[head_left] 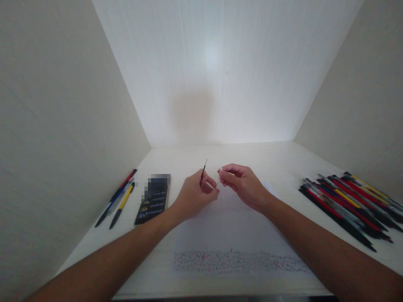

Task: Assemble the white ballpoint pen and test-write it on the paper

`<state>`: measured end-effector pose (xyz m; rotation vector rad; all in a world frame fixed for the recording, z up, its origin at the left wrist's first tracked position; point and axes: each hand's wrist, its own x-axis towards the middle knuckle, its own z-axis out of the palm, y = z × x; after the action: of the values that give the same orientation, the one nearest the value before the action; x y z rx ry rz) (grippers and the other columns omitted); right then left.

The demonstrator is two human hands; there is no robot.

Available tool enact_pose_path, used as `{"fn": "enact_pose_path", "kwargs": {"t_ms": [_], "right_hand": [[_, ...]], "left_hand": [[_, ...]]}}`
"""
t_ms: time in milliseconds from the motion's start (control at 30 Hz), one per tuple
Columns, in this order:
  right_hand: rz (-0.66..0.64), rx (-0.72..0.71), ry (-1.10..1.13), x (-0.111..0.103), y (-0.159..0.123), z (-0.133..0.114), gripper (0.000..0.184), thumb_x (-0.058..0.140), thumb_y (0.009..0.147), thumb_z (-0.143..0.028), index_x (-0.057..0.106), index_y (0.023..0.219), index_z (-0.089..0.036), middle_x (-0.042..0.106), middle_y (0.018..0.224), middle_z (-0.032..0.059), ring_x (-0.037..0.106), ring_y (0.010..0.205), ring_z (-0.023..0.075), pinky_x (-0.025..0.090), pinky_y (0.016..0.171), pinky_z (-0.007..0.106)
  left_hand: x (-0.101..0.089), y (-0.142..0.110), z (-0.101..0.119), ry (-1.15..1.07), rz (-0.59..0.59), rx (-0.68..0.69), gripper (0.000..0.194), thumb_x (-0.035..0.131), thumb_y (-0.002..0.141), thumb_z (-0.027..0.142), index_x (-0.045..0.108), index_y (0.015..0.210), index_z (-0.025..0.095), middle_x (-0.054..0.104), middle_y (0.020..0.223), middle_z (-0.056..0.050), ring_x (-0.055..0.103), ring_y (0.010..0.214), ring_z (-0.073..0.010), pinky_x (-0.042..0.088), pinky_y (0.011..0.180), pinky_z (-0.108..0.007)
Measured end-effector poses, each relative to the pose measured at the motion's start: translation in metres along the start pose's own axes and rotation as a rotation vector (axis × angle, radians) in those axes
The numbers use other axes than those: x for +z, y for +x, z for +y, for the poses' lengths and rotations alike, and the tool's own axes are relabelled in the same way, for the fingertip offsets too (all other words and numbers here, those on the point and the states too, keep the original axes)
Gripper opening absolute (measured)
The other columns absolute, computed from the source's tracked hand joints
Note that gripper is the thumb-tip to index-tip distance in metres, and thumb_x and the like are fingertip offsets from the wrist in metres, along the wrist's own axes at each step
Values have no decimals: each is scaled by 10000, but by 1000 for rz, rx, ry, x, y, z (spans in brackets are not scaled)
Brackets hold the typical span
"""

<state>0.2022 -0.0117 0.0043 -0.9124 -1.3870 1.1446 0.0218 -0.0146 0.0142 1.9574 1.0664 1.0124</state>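
Observation:
My left hand point(199, 193) is closed, with a thin pen refill point(203, 171) held among its fingers. The refill is dark along most of its length, has a pale end and points up. Just to the right, my right hand point(242, 182) pinches a small pale piece point(221, 170), too small to identify. The fingertips of both hands are close together above a white sheet of paper point(226, 230). The sheet bears lines of writing near the hands and a band of small coloured marks along its near edge.
Left of my left hand lies a phone point(154, 199) with its screen lit. Several pens point(121, 201) lie farther left by the side wall. A larger spread of red, black, yellow and clear pens point(349, 205) covers the right side. Pale panels enclose the desk point(189, 155).

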Motion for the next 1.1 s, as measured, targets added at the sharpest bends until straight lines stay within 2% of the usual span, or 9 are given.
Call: {"fn": "enact_pose_path", "kwargs": {"t_ms": [233, 433, 633, 800, 1000, 1100], "right_hand": [[-24, 16, -38, -2, 0, 1, 171, 693, 824, -365, 684, 802, -196, 541, 655, -12, 441, 615, 122, 345, 589, 291], [-20, 30, -4, -2, 0, -2, 151, 698, 825, -341, 672, 818, -193, 574, 695, 1, 473, 635, 125, 360, 603, 287], [-16, 41, 28, -1, -2, -3, 144, 714, 815, -332, 667, 830, -197, 589, 704, -2, 481, 628, 117, 367, 598, 276], [-48, 87, -33, 0, -3, -2, 166, 716, 813, -351, 671, 831, -192, 591, 688, -3, 491, 621, 114, 379, 593, 271], [-87, 1, -145, -1, -3, -6, 154, 680, 845, -346, 686, 812, -195, 617, 682, 1, 502, 621, 116, 399, 598, 275], [-72, -43, -177, -1, -2, -7, 149, 679, 842, -346, 707, 882, -205, 648, 708, 8, 532, 623, 120, 429, 596, 281]], "left_hand": [[2, -1, 0, -65, 19, 11, 235, 687, 702, 179, 453, 723, 188, 696, 779, -30, 644, 602, -123, 484, 516, -233], [3, -1, -4, -136, 45, 55, 270, 693, 711, 183, 423, 721, 192, 690, 791, -21, 658, 639, -121, 505, 550, -228], [3, -1, -2, -143, 53, 40, 296, 702, 707, 194, 406, 712, 196, 694, 787, -30, 662, 632, -128, 494, 528, -226], [3, -1, 0, -153, 64, 49, 303, 702, 714, 203, 399, 719, 200, 698, 774, -30, 676, 653, -138, 508, 545, -234], [3, 0, -3, -204, 51, 71, 347, 700, 735, 219, 354, 717, 211, 706, 797, -43, 688, 659, -144, 507, 525, -227], [4, 1, -4, -227, 48, 84, 351, 706, 744, 234, 356, 727, 213, 710, 810, -49, 701, 689, -159, 515, 536, -237]]}}
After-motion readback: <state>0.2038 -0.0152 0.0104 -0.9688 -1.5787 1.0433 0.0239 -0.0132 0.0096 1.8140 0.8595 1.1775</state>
